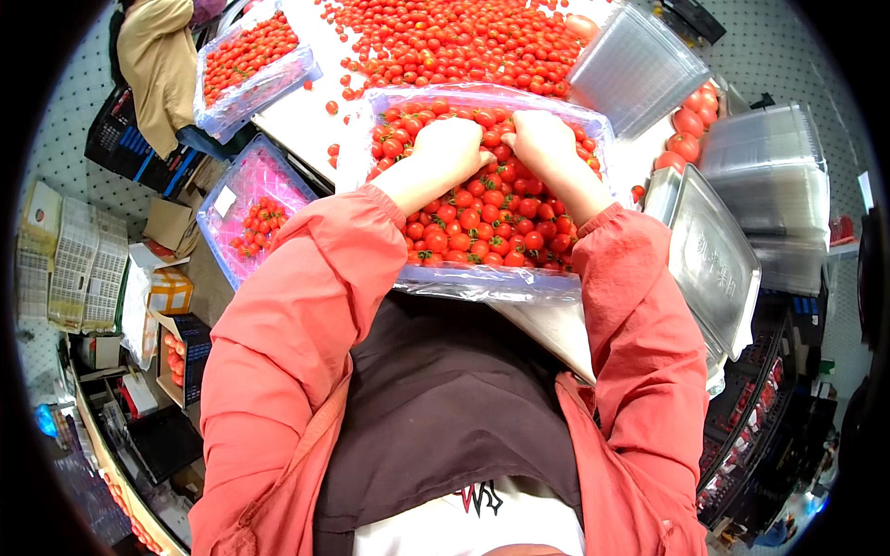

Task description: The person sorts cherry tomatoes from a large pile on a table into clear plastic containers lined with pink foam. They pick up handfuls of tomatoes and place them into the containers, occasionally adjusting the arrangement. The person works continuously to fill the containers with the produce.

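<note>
A lavender plastic crate (pixel 487 278), lined with clear plastic film, stands before me, full of red cherry tomatoes (pixel 480 226), several with green stems. My left hand (pixel 448 147) rests among the tomatoes in the crate's far half, its fingers curled down and thumb pointing right. Close to its right, my right hand (pixel 546 139) also reaches into the tomatoes with bent fingers. The fingertips of both hands are hidden, so I cannot tell whether either holds a tomato. The hands are apart, with tomatoes showing between them.
Loose cherry tomatoes (pixel 445 42) cover the white table beyond. Stacked clear plastic containers (pixel 636 69) and a metal lid (pixel 716 257) are at right. Left are a filled crate (pixel 257 90), a pink-lined crate (pixel 240 201) holding some tomatoes, and a person in a tan top (pixel 154 69).
</note>
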`<state>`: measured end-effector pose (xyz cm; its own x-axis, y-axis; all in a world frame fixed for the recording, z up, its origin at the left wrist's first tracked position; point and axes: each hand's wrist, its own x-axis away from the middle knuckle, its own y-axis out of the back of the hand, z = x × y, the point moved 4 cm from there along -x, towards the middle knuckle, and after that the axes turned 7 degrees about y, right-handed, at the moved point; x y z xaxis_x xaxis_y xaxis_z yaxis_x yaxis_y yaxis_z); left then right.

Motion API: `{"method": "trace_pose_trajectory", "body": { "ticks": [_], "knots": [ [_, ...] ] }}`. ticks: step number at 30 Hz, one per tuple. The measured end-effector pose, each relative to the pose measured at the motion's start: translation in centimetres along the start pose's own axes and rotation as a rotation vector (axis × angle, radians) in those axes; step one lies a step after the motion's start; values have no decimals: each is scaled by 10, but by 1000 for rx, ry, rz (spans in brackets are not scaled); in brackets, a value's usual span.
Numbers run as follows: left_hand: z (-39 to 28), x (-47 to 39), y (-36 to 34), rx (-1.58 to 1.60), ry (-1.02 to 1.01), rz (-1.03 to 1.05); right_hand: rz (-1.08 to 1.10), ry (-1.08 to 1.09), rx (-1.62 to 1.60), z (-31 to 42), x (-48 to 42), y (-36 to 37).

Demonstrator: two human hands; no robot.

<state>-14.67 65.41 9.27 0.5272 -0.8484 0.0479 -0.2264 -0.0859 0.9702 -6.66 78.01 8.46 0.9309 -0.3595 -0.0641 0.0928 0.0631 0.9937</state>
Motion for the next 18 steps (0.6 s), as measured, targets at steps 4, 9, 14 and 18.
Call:
{"method": "trace_pose_trajectory", "body": {
  "ticks": [4, 9, 14, 18],
  "knots": [
    [9, -5, -2, 199, -17, 73, -105, -129, -631, -27, 16, 17],
    [47, 13, 17, 1384, 146, 408, -45, -321, -1849, -58, 68, 38],
    [49, 32, 29, 1711, 185, 448, 1, -214, -1793, -49, 73, 32],
    [18, 44, 21, 1498, 254, 586, 31, -293, -1828, -31, 73, 22]
  ]
}}
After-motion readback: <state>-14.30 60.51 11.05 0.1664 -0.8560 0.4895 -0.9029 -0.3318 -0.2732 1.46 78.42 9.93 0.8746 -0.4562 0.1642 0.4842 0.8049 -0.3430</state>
